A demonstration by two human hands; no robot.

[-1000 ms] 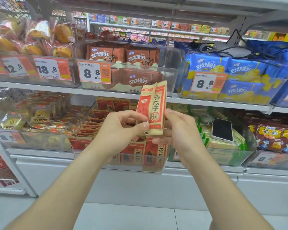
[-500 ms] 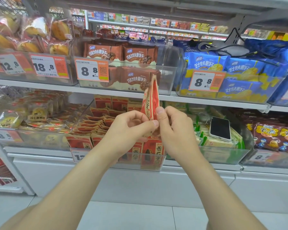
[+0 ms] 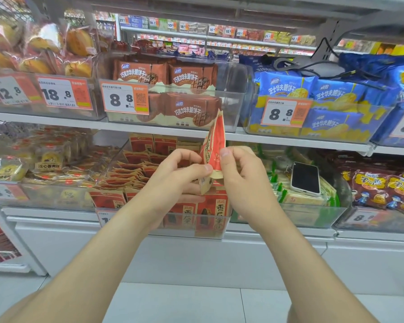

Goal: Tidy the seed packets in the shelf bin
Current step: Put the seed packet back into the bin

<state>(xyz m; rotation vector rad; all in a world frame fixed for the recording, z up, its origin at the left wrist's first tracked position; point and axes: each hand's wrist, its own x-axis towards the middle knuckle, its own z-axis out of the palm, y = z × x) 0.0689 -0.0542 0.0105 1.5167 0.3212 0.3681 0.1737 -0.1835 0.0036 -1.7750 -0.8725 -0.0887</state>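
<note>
Fixing one seed packet (image 3: pixel 215 145)
The left hand (image 3: pixel 180 174) and right hand (image 3: pixel 245 180) pinch it; next, it should stand neatly in the bin (image 3: pixel 216 233).

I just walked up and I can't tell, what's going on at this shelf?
A person holds one red seed packet upright, left hand and right hand both pinching its lower part. Just below, the clear bin holds more such packets: some stand at the front, others lie jumbled behind. The held one is not yet in the bin.
</note>
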